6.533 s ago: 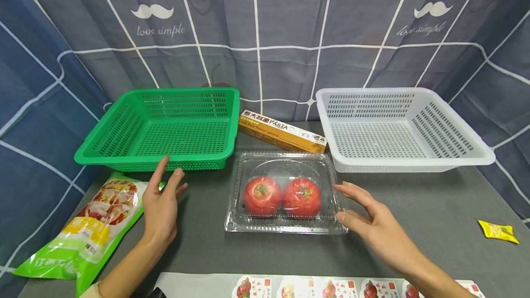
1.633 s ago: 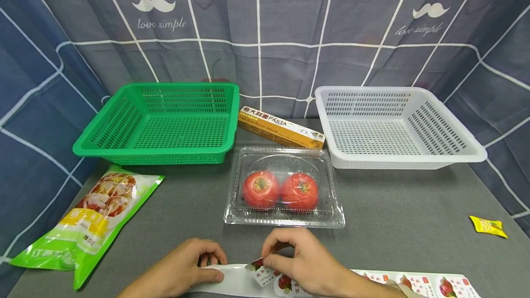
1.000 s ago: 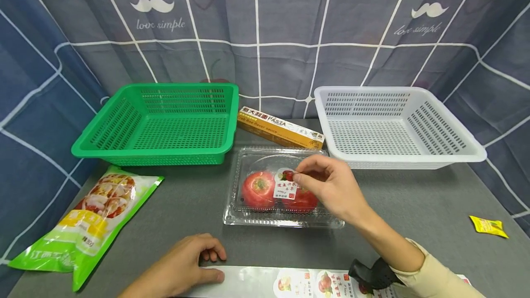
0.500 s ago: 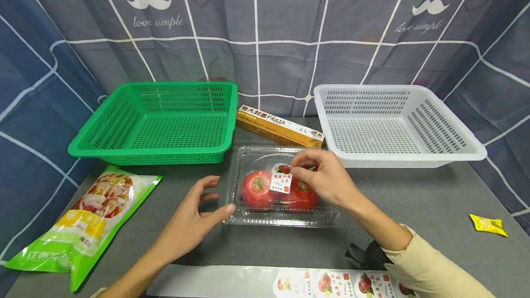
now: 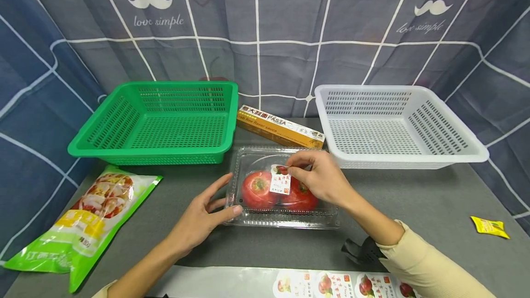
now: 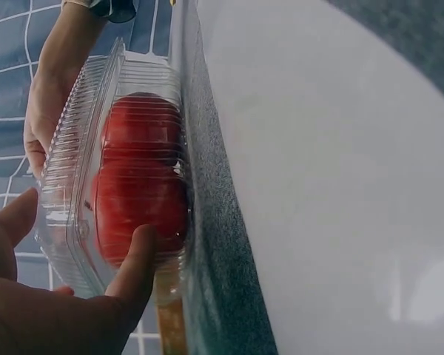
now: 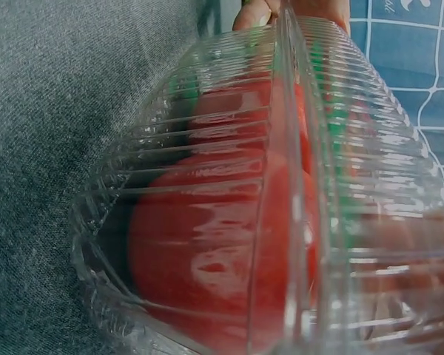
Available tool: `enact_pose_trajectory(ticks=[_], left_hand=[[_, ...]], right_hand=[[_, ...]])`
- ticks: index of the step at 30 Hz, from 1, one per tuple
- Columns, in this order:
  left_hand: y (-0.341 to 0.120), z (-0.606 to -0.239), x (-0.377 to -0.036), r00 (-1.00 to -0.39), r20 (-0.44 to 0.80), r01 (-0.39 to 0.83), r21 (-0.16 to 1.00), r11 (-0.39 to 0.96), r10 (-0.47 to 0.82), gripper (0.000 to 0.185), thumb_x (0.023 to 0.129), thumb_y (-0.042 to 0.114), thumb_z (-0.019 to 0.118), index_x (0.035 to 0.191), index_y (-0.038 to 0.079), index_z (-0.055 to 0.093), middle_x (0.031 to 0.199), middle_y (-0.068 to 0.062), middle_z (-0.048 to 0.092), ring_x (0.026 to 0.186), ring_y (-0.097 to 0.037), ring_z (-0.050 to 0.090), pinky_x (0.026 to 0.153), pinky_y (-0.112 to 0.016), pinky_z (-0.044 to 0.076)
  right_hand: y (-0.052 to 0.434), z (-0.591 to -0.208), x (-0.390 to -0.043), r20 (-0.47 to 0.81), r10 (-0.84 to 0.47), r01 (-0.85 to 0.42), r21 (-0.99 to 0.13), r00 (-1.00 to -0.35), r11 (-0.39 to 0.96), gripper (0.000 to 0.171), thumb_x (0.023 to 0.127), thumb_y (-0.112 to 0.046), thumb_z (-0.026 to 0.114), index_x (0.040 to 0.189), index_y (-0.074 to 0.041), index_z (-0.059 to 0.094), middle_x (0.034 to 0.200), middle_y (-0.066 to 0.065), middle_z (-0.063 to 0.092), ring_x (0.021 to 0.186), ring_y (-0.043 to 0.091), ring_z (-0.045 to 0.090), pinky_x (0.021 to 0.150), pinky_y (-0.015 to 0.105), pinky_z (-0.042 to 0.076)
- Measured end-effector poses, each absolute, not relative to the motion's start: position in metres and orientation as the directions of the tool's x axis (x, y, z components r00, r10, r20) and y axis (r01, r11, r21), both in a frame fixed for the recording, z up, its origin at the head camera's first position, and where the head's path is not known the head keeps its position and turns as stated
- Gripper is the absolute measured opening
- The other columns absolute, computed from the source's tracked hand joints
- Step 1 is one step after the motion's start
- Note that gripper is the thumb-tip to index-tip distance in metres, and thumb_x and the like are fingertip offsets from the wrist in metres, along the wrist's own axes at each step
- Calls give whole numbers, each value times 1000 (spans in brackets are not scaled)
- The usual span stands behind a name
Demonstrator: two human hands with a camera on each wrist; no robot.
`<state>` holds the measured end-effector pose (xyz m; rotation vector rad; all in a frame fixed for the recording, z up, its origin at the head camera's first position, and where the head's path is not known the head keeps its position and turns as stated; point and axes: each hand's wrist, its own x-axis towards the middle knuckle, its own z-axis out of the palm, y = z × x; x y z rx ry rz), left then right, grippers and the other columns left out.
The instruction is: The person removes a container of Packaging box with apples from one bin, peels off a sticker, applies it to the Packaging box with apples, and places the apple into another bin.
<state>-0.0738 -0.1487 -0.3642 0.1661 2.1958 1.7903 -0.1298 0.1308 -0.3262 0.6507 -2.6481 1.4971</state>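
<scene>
A clear plastic clamshell box (image 5: 281,222) holds two red round fruits (image 5: 258,189) and stands mid-table with its lid down. My right hand (image 5: 323,177) pinches the top edge of a white fruit label (image 5: 280,181) between thumb and forefinger, with the label lying over the lid. At the box's left side is my left hand (image 5: 203,215), its fingers extended and thumb at the front corner. The left wrist view shows the left hand's fingers and thumb around the near end of the box. In the right wrist view the clear box (image 7: 303,185) fills most of the picture.
A strip of labels (image 5: 232,282) lies along the front edge. Behind are a green basket (image 5: 153,153), a pasta box (image 5: 279,128) and a white basket (image 5: 410,157). A green food bag (image 5: 91,224) lies left, a small yellow packet (image 5: 490,227) right.
My right hand has taken a label off the strip and brought it onto the box lid, shifting slightly left lately. My left hand has moved from the strip to the box's left side.
</scene>
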Motion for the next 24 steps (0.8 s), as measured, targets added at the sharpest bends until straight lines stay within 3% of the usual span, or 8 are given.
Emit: enact_pose_trajectory(ticks=[8,15,20,24], left_hand=[[-149,-366,-74,-932,-168,-145,985,93,321,78,89,16,75,154,18,33,158,-16,23,127,-33,50,87,-36,54],[-148,-365,-74,-930,-179,-152,982,110,320,79,89,17,76,155,17,33,158,-17,23,126,-32,51,87,-35,54],[-148,-364,-74,-932,-182,-146,980,136,314,79,88,18,76,154,17,32,158,-19,24,125,-30,53,87,-31,52],[-147,-363,-75,-933,-188,-144,976,162,307,79,88,19,76,154,18,32,157,-18,25,126,-30,52,88,-31,51]], right_hand=[[131,-328,-130,239,-330,-371,-824,-913,429,11,87,3,70,92,-5,75,82,2,70,53,24,58,46,30,49],[130,-330,-133,229,-347,-382,-791,-909,478,10,87,3,70,93,-5,75,85,3,71,54,19,57,47,29,49],[129,-333,-134,242,-323,-388,-752,-915,533,17,85,-1,75,102,-4,74,91,3,72,67,16,61,54,30,51],[130,-333,-134,234,-312,-373,-765,-921,525,23,84,-2,77,106,-4,72,83,4,69,61,18,60,49,30,49]])
